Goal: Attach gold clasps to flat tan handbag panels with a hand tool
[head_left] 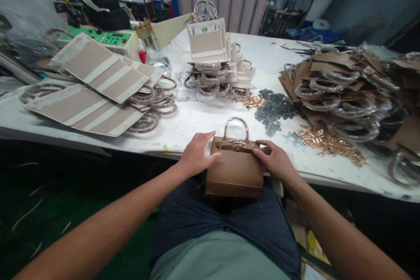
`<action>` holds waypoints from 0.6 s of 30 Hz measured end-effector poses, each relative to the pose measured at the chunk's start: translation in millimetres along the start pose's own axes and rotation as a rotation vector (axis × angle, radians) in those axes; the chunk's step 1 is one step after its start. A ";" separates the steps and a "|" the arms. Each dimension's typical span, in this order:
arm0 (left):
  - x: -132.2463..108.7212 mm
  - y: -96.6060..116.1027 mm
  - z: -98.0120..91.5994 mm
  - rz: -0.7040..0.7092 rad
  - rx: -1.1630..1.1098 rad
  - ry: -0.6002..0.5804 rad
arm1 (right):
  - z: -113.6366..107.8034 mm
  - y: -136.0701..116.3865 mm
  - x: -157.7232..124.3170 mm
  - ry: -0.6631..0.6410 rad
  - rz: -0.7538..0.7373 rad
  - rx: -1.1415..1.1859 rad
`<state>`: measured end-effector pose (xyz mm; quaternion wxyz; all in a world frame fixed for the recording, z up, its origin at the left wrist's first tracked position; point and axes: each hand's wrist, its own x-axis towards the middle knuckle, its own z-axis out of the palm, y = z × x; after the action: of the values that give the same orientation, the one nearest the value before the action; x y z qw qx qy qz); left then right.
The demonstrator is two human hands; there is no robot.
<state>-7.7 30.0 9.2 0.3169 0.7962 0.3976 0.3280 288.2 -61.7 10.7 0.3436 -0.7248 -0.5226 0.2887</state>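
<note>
Left hand and right hand narrow, clasping brown handbag at both top corners, at 6 o'clock over table edge; grip steadies bag, keeps gold clasp strap exposed; loose gold buckles at 4 o'clock, within reach

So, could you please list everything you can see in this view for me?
small brown handbag: one, brown, at the table's near edge between both hands
gold clasp: one, gold, across the handbag's top
flat panels: several, beige and cream, left side of table
stacked panels: one stack, beige, middle of table
wrapped handles: many, brown under clear plastic, mostly right side of table
metal fittings: two piles, gold, right of and beyond the handbag
dark metal pieces: one scattered patch, dark grey, beyond the handbag
control unit: one, green and cream, far left of table
white table: one, white, beneath these things
left hand: one, bare, on the handbag's top left
right hand: one, bare, on the handbag's top right
</note>
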 end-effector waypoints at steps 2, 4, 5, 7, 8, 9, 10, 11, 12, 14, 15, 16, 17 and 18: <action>-1.9 2.9 13.6 0.198 0.211 -0.058 | -0.4 3.0 6.9 0.005 -0.048 -0.070; 3.8 5.5 25.8 0.245 0.299 -0.067 | -3.1 -0.4 9.1 0.027 -0.085 -0.102; 8.2 6.5 30.7 0.226 0.318 -0.048 | -5.5 -4.6 8.4 0.055 -0.089 -0.098; 17.2 7.8 37.2 0.154 0.330 -0.007 | -12.1 -18.2 4.1 0.152 -0.068 -0.039; 21.1 8.0 38.9 0.120 0.331 -0.001 | -15.7 -27.2 1.7 0.205 -0.055 0.024; 24.4 7.9 40.0 0.091 0.329 -0.003 | -19.0 -37.3 0.3 0.251 -0.054 0.115; 26.9 7.6 40.5 0.070 0.327 -0.011 | -21.8 -48.2 0.8 0.285 -0.068 0.233; 28.9 7.0 40.7 0.053 0.321 -0.020 | -23.7 -59.2 4.1 0.306 -0.097 0.374; 30.3 6.2 40.8 0.037 0.313 -0.025 | -24.6 -69.7 10.6 0.321 -0.137 0.523; 31.9 4.4 40.9 0.009 0.294 -0.030 | -23.1 -87.1 33.6 0.339 -0.202 0.780; 32.3 3.7 41.0 -0.004 0.283 -0.032 | -20.5 -93.2 49.0 0.347 -0.217 0.861; 32.5 3.1 41.1 -0.012 0.274 -0.035 | -16.7 -97.3 65.7 0.352 -0.220 0.916; 32.5 2.6 41.2 -0.017 0.267 -0.036 | -11.5 -99.7 82.5 0.357 -0.213 0.954; 32.6 2.3 41.3 -0.018 0.264 -0.037 | -5.1 -100.6 98.3 0.353 -0.201 0.985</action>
<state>40.5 46.2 -4.4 0.2196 0.8333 0.4383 0.2554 264.2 53.2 88.4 0.7519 -0.4616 -0.3261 0.3394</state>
